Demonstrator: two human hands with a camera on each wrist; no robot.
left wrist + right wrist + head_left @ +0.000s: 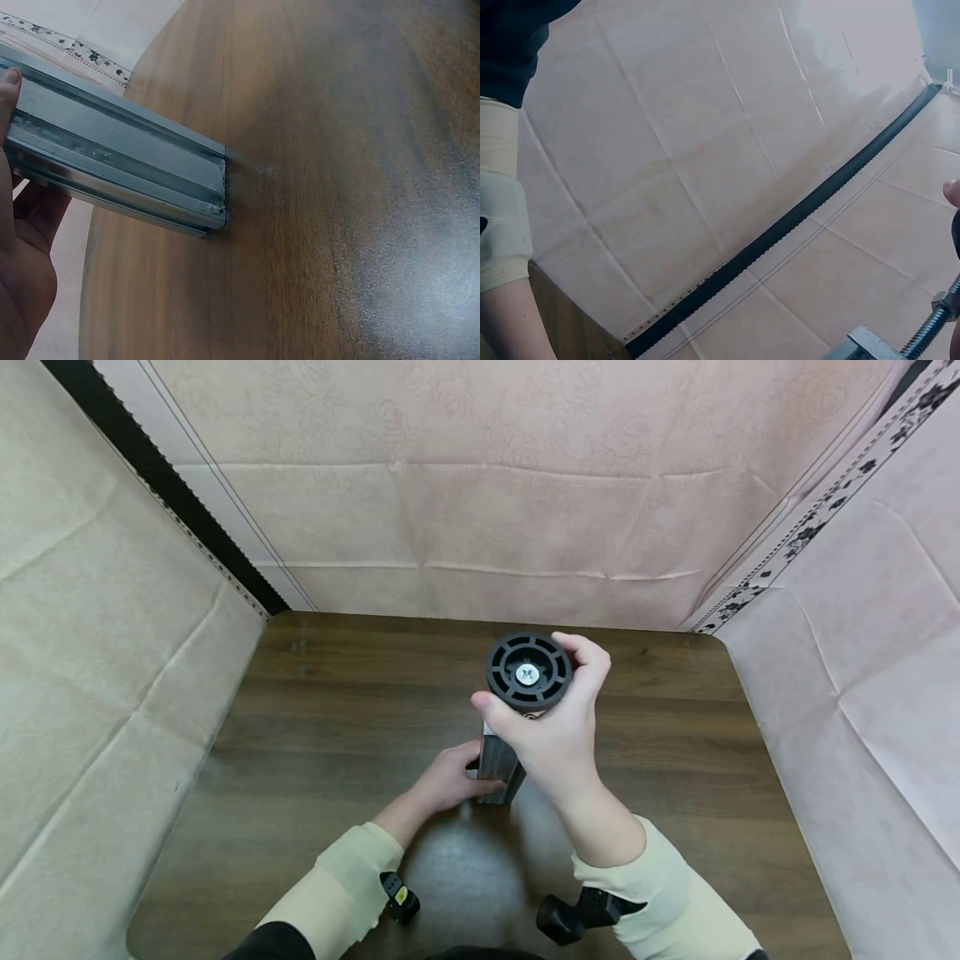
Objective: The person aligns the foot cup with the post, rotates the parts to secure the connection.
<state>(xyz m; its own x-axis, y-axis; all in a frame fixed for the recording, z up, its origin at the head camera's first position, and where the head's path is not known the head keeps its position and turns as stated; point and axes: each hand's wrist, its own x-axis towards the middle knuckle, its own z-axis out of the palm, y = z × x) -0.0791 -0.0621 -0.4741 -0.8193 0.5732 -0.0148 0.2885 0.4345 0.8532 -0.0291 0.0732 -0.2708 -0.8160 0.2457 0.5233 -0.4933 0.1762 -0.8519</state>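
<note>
A metal profile [498, 762] stands upright on the wooden table, a round black levelling foot [528, 692] at its top with a cross-head screw in the centre. My left hand [452, 777] grips the lower part of the profile, thumb on the near face. With thumb and fingers curled round the rim, my right hand [561, 735] holds the foot. Long grooves run along the profile [120, 142] in the left wrist view, its lower end at the tabletop. The right wrist view catches a threaded rod [928, 334] with a nut [943, 301] above the profile's end [868, 348].
The wooden table [360, 693] has rounded corners. Pale patterned wall coverings [480, 518] rise behind it and on both sides. A black strip [187, 510] runs up the left corner, a floral border [810, 527] up the right. Wrist cameras [577, 917] sit on both sleeves.
</note>
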